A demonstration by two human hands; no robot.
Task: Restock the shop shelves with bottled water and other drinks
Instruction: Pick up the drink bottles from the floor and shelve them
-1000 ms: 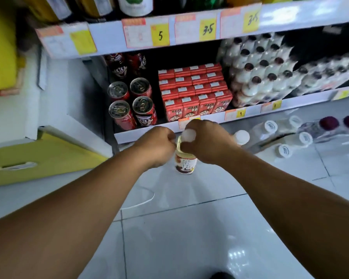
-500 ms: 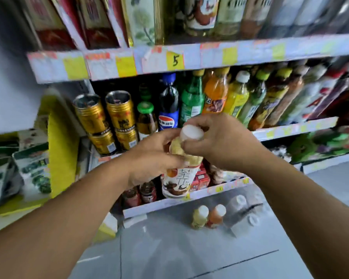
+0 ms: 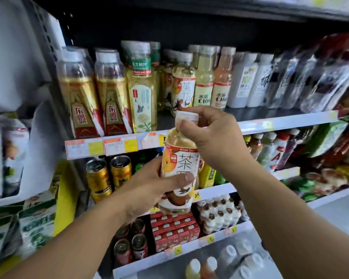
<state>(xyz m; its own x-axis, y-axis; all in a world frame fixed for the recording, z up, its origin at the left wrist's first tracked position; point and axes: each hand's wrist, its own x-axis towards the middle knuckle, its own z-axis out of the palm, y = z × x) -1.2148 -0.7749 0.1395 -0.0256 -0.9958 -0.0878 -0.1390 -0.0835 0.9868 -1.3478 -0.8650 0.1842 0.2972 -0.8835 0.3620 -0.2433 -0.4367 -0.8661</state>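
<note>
From the head camera, a tea bottle [image 3: 178, 168] with a white cap, pale yellow drink and a peach picture on its label is held upright in the air in front of the shelves, touching no shelf. The left hand [image 3: 149, 190] is wrapped around the lower part of its body, thumb pressed across the label. The right hand [image 3: 212, 135] pinches the cap and neck from above, fingers curled over the top.

Just behind the bottle, the upper shelf [image 3: 286, 122] carries a row of standing drinks: two gold-and-red labelled bottles [image 3: 95, 97] at the left, a tall yellow tea bottle [image 3: 142, 91], one matching tea bottle [image 3: 183, 85] and pale bottles further right. Below it stand gold cans [image 3: 109, 174]; lower still are red cartons [image 3: 174, 230] and small white bottles [image 3: 220, 213]. More bottles [image 3: 201, 267] stand on the floor at the bottom edge.
</note>
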